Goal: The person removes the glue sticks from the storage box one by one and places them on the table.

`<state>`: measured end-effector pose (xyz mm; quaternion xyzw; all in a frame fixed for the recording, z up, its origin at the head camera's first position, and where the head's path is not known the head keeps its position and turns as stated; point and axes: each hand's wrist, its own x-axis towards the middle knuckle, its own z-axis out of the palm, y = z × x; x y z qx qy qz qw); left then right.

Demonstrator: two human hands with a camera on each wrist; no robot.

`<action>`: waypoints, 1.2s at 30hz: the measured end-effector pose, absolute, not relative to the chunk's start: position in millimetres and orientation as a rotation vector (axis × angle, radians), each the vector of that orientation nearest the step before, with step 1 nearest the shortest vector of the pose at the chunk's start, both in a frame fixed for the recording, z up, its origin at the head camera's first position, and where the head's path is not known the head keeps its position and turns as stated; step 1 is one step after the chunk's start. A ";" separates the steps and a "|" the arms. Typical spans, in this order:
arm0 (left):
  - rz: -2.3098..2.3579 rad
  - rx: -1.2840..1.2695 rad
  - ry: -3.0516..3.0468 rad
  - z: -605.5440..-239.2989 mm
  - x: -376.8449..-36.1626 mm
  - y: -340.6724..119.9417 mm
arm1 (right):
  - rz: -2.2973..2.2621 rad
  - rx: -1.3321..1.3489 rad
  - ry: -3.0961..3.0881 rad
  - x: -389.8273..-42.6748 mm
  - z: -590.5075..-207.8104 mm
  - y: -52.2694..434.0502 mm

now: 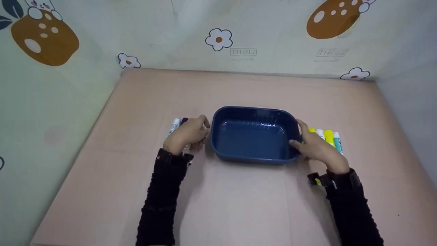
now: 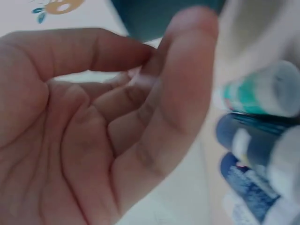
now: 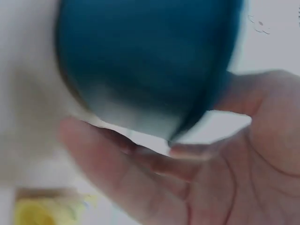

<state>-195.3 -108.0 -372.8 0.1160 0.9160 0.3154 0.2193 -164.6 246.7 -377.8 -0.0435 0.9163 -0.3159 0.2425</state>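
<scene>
A deep blue rectangular container (image 1: 251, 138) with rounded corners stands on the table between the two hands. My right hand (image 1: 317, 148) grips its right end, thumb over the rim on the inside and fingers along the outer wall. The same blue wall (image 3: 145, 56) fills the upper part of the right wrist view. Just off the container's left end, my left hand (image 1: 191, 131) is loosely bent, palm facing the container, with nothing visible in its grasp. Small cylindrical tubes (image 1: 174, 124) lie partly hidden beneath the left hand; its wrist view shows green-and-white (image 2: 258, 93) and dark blue (image 2: 251, 180) ones.
To the right of the container, a row of yellow, white and teal tubes (image 1: 329, 136) lies partly behind the right hand. The pale table (image 1: 239, 201) meets a patterned wall covering (image 1: 273, 30) at the back and sides.
</scene>
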 end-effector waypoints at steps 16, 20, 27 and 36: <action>0.690 0.364 2.391 -356.4 -178.4 -99.9 | -0.555 -0.276 2.446 -139.5 -349.0 240.0; 0.703 0.355 2.389 -356.3 -178.7 -99.6 | -0.510 -0.289 2.466 -140.1 -349.9 237.9; 0.690 0.363 2.445 -357.0 -181.0 -98.7 | -0.501 -0.324 2.511 -143.6 -352.8 237.6; 0.752 0.319 2.529 -364.7 -188.2 -98.9 | -0.591 -0.411 2.618 -148.6 -363.2 240.7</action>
